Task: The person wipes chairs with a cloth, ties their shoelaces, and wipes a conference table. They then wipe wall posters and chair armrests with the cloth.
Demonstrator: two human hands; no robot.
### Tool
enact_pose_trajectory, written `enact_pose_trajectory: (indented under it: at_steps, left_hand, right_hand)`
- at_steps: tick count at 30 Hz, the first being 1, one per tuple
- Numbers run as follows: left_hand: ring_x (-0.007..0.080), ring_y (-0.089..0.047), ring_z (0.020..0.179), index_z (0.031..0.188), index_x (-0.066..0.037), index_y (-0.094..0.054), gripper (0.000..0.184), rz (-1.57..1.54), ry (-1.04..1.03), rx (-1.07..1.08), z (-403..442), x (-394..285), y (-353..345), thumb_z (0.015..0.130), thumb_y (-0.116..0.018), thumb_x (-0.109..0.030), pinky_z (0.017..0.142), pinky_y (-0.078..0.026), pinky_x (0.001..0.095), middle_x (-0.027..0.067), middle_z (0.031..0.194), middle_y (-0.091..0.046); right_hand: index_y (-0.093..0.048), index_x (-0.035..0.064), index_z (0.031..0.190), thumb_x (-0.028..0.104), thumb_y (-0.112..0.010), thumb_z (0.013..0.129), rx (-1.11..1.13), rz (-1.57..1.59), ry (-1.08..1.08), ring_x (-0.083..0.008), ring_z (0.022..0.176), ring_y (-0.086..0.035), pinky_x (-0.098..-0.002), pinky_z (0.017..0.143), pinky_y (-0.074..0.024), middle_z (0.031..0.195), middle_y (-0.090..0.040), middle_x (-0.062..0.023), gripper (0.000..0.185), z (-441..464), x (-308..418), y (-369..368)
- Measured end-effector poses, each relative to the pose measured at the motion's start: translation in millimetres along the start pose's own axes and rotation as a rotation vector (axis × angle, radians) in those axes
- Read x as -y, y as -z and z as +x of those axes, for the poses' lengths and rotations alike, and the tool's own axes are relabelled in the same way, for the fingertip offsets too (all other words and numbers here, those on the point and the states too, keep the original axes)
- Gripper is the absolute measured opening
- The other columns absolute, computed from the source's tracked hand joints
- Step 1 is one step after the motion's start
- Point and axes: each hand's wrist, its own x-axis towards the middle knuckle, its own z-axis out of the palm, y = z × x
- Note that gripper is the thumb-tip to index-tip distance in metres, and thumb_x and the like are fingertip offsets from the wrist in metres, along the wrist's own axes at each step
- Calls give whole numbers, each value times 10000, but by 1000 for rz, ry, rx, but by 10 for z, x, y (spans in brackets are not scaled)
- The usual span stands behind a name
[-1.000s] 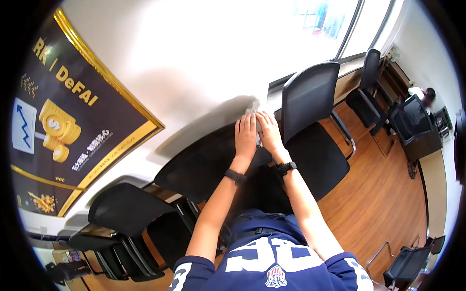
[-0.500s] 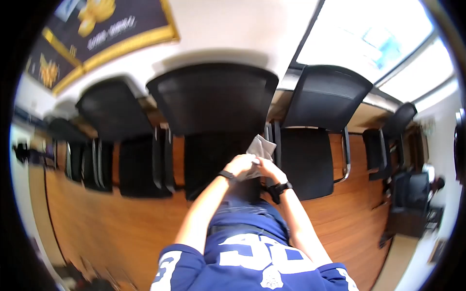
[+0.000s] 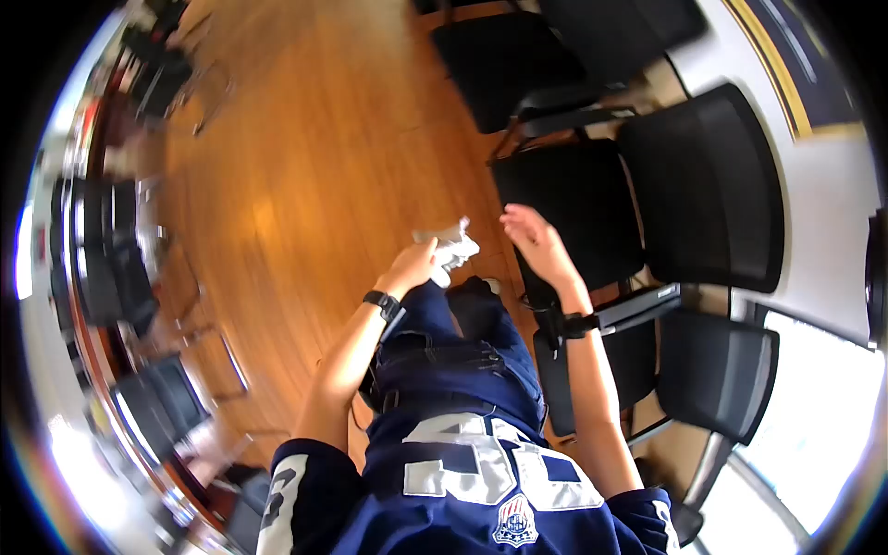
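Note:
My left hand (image 3: 413, 265) is closed on a crumpled grey-white cloth (image 3: 451, 248), which sticks out past the fingers above my legs. Glare and blur hide its folds. My right hand (image 3: 539, 242) is raised with its fingers stretched out and nothing in it. It hovers in front of a black chair seat (image 3: 573, 199), apart from the cloth.
To the right, a row of black chairs with mesh backs (image 3: 708, 185) stands along a white wall (image 3: 823, 213). Wooden floor (image 3: 305, 139) stretches ahead. On the left, more chairs (image 3: 162, 402) stand by a long table.
My view has swung left, along the row of chairs. Both hands were together on the cloth; now my right hand has let go and moved right, while my left hand keeps it.

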Motion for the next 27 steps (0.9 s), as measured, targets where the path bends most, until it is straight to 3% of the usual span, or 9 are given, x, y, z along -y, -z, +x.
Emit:
enact_pose_trajectory:
  at_steps: [4, 7, 11, 13, 15, 16, 18, 21, 27]
  left_hand:
    - [404, -576, 817, 989, 64, -467, 236, -127, 190, -65, -755, 891, 125, 815, -482, -93, 678, -463, 468, 269, 975, -567]
    - [395, -568, 839, 997, 27, -497, 231, -149, 292, -107, -1464, 1580, 129, 800, -503, -94, 732, -469, 462, 210, 926, -578]
    - [408, -572, 843, 981, 34, -526, 251, -285, 373, -358, -2572, 2356, 238, 789, -481, -121, 749, -465, 456, 243, 932, -597]
    - [421, -555, 950, 1014, 40, -556, 301, -381, 526, -251, -3054, 2781, 268, 772, -460, -111, 811, -447, 456, 275, 1010, -590]
    - [423, -552, 960, 999, 42, -557, 291, -530, 621, -454, -3515, 3040, 233, 765, -467, -105, 831, -440, 451, 283, 995, -587]
    - [422, -554, 961, 1012, 45, -550, 295, -552, 680, -519, -3730, 3042, 281, 767, -466, -96, 836, -440, 444, 284, 996, -587]
    - [409, -559, 971, 1058, 42, -528, 313, -598, 731, -681, -4158, 3393, 295, 772, -464, -68, 851, -437, 429, 277, 998, -592]
    - [398, -554, 1003, 1091, 31, -515, 334, -664, 811, -856, -4186, 3654, 20, 772, -459, -52, 863, -434, 425, 271, 1020, -591]
    - [358, -552, 1042, 1146, 11, -487, 336, -816, 883, -747, -4104, 4215, 1015, 822, -455, -69, 883, -417, 406, 249, 1072, -581]
  right_hand:
    - [-499, 11, 1197, 76, -547, 887, 175, -177, 88, -154, 951, -602, -265, 842, -459, 1056, -629, -105, 321, 458, 630, -435]
    - [-471, 14, 1228, 69, -510, 911, 250, -89, 72, -150, 1006, -567, -260, 893, -435, 1102, -596, -98, 324, 623, 1135, -940]
    - [-462, 5, 1236, 161, -493, 938, 339, -59, 178, -153, 986, -565, -278, 907, -409, 1046, -602, -92, 338, 993, 1671, -2040]
    - [-460, 0, 1238, 193, -500, 937, 400, -48, 269, -157, 981, -563, -283, 907, -397, 1046, -602, -90, 361, 1038, 2102, -2764]
    - [-420, -7, 1272, 165, -491, 932, 518, 36, 436, -179, 1010, -547, -306, 919, -395, 1112, -576, -104, 387, 1005, 2596, -3468]
    - [-378, -14, 1301, 209, -513, 915, 562, 41, 488, -201, 1026, -541, -333, 929, -394, 1174, -538, -130, 465, 978, 2877, -3775]
    - [-309, -12, 1346, 371, -584, 842, 613, 165, 834, -259, 1030, -557, -370, 923, -404, 1261, -463, -198, 690, 771, 3605, -4496]
    - [-309, -7, 1348, 368, -582, 843, 638, 117, 1064, -260, 1036, -555, -371, 926, -401, 1264, -463, -197, 685, 759, 3955, -4743]
    - [-309, 3, 1351, 362, -579, 846, 681, -17, 1144, -262, 1048, -550, -372, 932, -397, 1269, -464, -195, 676, 1512, 4015, -5685]
